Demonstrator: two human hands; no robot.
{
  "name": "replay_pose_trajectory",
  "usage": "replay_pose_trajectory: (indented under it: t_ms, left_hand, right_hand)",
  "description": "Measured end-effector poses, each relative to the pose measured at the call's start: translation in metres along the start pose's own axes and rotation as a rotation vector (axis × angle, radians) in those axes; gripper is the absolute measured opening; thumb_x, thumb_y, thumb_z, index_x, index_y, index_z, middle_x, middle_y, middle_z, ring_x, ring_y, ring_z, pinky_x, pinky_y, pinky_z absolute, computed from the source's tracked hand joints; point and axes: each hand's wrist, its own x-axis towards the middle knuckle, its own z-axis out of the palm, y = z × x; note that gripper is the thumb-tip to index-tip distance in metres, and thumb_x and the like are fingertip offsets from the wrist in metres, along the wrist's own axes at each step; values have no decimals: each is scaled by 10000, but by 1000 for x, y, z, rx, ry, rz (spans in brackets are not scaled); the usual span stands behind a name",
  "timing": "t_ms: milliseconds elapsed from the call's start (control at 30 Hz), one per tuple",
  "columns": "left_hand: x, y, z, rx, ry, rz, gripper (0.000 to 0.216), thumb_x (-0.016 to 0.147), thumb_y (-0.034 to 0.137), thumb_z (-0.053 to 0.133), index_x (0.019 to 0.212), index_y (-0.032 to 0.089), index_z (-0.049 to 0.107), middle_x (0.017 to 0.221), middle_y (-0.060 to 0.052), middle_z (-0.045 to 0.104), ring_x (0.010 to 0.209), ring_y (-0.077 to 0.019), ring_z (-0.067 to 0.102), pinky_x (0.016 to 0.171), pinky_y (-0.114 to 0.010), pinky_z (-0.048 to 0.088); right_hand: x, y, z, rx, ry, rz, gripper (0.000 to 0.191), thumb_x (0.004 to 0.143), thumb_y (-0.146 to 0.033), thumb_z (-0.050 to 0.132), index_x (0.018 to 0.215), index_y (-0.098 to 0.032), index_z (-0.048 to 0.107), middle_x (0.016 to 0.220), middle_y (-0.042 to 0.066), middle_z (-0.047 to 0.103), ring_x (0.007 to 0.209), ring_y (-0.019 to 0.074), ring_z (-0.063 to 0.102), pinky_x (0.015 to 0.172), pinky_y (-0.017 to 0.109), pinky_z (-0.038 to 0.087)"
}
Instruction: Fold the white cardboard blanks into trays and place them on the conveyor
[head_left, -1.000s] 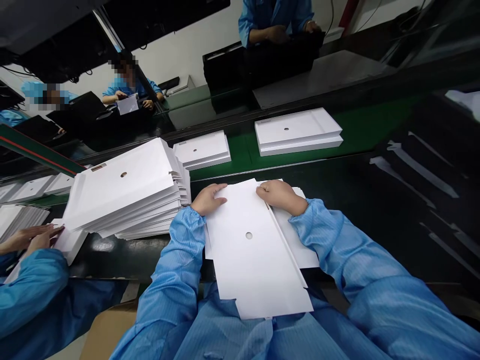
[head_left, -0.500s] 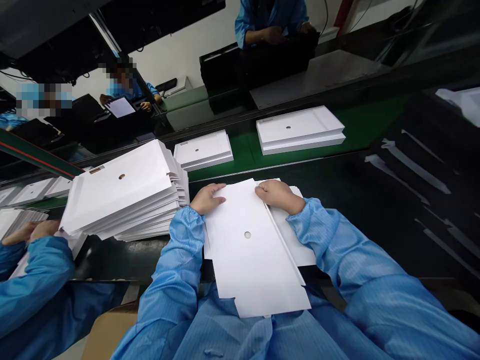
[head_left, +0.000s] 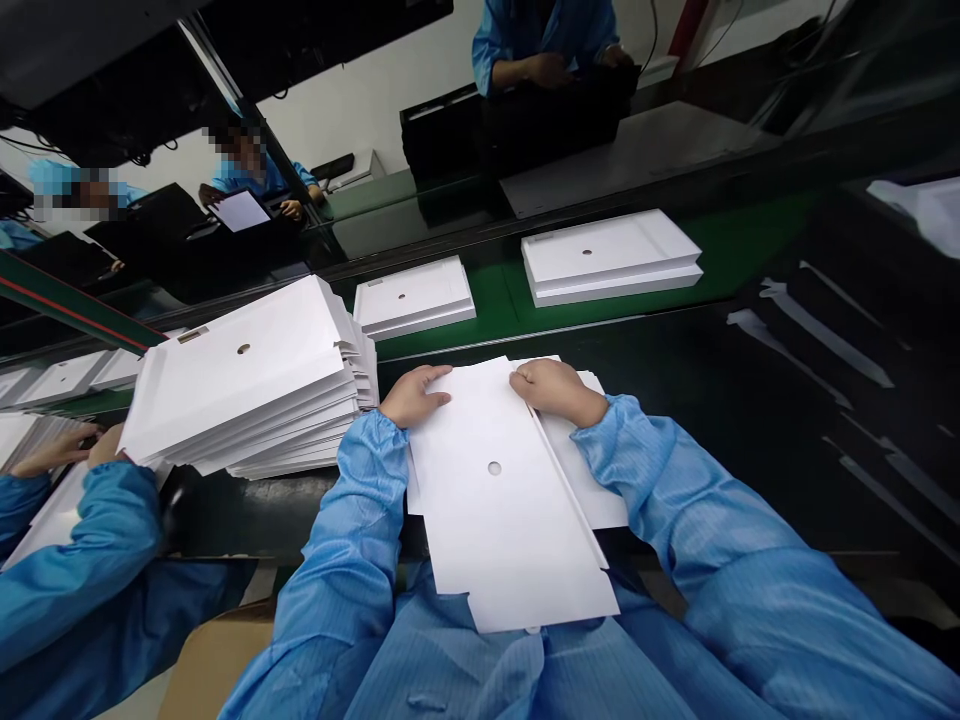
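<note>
A white die-cut cardboard blank (head_left: 502,530) with a small round hole lies tilted in front of me, its near end over my lap. My left hand (head_left: 415,396) grips its far left corner, thumb on top and the other fingers partly hidden at the edge. At the far right corner, my right hand (head_left: 556,388) pinches the folded edge with curled fingers. Beneath it more white card (head_left: 581,460) sticks out to the right and a little to the left.
A tall stack of white blanks (head_left: 247,370) stands to my left. Beyond the table edge, a green belt (head_left: 495,290) carries flat white boxes (head_left: 611,250). A co-worker's hands (head_left: 105,445) are at far left. White strips (head_left: 832,325) show on the dark surface at right.
The white boxes on the belt have shifted slightly to the right. The co-worker's hands at far left have moved. My hands and the blank have hardly moved.
</note>
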Motion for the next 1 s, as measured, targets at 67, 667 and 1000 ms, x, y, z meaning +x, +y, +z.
replay_pose_trajectory:
  t_ms: [67, 667, 1000]
  left_hand:
    - [0, 1, -1, 1, -13, -19, 550, 787, 252, 736, 1329, 207, 648, 1351, -55, 640, 1256, -243, 593, 1145, -352, 413]
    - [-2, 1, -5, 20, -53, -57, 389, 692, 179, 773, 1064, 223, 669, 1068, 0, 710, 956, -191, 664, 880, -291, 524]
    - [-39, 15, 17, 452, -57, 163, 316, 855, 56, 496, 1079, 213, 654, 1004, -75, 684, 991, -246, 628, 905, -372, 469]
  right_hand:
    - [0, 1, 1, 1, 6, -2, 385, 935, -351, 391, 639, -194, 581, 747, 38, 650, 657, 149, 488, 571, 291, 231]
    - [16, 7, -20, 52, -158, -348, 609, 824, -284, 692, 1392, -174, 504, 1328, 129, 614, 1258, 300, 518, 1016, 376, 437]
    - [-1, 15, -9, 5, -80, -522, 232, 857, -221, 609, 1081, -186, 657, 1061, 90, 677, 1070, 256, 563, 953, 359, 407]
